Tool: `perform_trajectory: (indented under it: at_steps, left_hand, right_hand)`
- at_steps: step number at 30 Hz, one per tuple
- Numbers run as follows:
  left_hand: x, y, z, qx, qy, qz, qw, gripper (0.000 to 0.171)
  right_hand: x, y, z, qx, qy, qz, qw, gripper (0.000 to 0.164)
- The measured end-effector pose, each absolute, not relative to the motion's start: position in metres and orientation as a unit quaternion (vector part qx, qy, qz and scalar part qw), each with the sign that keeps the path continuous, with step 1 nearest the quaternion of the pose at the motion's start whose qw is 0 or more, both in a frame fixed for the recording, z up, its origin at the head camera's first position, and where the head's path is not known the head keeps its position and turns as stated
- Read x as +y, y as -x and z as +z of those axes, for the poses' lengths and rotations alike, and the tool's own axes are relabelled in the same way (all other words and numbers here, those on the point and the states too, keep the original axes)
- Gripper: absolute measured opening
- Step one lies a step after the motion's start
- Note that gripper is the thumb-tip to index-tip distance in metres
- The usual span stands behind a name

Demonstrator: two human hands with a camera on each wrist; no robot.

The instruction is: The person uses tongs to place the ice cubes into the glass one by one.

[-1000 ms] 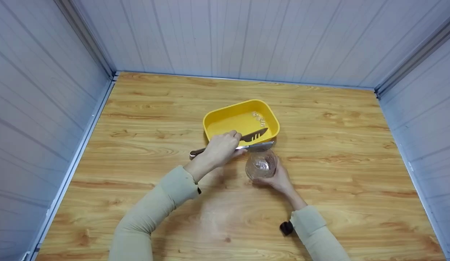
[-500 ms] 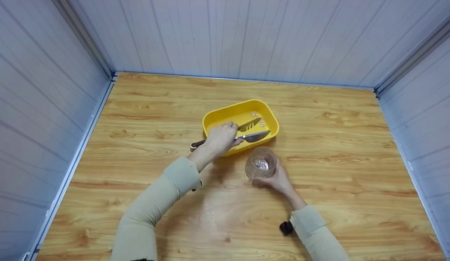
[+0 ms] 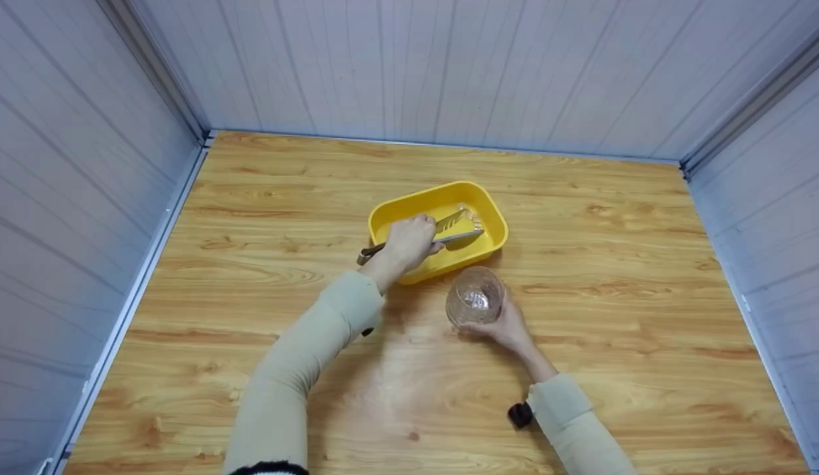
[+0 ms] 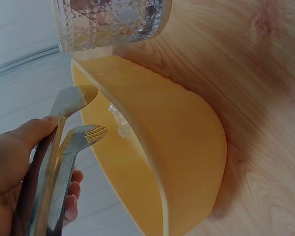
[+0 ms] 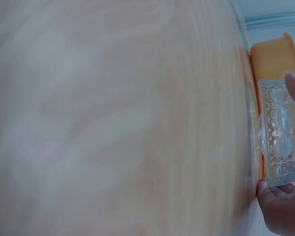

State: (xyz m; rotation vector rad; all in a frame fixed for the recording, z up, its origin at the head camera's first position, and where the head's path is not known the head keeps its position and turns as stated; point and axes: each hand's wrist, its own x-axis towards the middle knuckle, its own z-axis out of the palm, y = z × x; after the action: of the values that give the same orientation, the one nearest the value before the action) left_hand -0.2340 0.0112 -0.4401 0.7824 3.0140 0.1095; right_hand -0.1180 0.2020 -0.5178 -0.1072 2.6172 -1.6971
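My left hand (image 3: 409,242) grips metal tongs (image 4: 41,184) over the yellow tray (image 4: 172,118), thumb on one arm and fingers round the other. The tongs' two tips, one flat and one slotted, stand apart and reach down toward clear cubes (image 3: 476,221) at the tray's right end. In the left wrist view, the clear cubes (image 4: 119,120) lie inside past the slotted tip. My right hand (image 3: 505,323) holds a clear patterned glass (image 3: 467,303) by its side, just in front of the tray. The right wrist view shows fingers and thumb around the glass (image 5: 280,132).
The wood-grain table (image 3: 614,264) runs up to pale panel walls (image 3: 409,72) at the back and both sides. A small black object (image 3: 520,415) sits by the right sleeve's cuff.
My left hand has carried the tongs away from over the glass, back into the tray, with their tips now close to the cubes. The right hand and glass stay in place.
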Motion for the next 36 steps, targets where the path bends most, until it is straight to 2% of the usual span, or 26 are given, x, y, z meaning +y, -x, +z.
perform_trajectory:
  at_steps: [10, 17, 22, 28, 36]
  left_hand:
    - [0.022, 0.246, -0.447, 0.97, -0.237, 0.019, 0.048, 0.042]
    - [0.032, 0.251, -0.448, 0.968, -0.243, 0.004, 0.07, 0.038]
    - [0.038, 0.254, -0.448, 0.966, -0.246, -0.004, 0.073, 0.035]
    - [0.043, 0.256, -0.45, 0.966, -0.247, -0.013, 0.08, 0.035]
    - [0.049, 0.259, -0.451, 0.963, -0.258, -0.032, 0.07, 0.035]
  right_hand:
    - [0.203, 0.119, -0.521, 0.839, 0.041, -0.542, 0.006, 0.097]
    - [0.214, 0.128, -0.551, 0.843, 0.029, -0.538, 0.009, 0.103]
    - [0.215, 0.129, -0.555, 0.843, 0.028, -0.537, 0.008, 0.106]
    - [0.213, 0.129, -0.551, 0.842, 0.027, -0.539, 0.009, 0.105]
    - [0.202, 0.119, -0.521, 0.838, 0.04, -0.544, 0.001, 0.094]
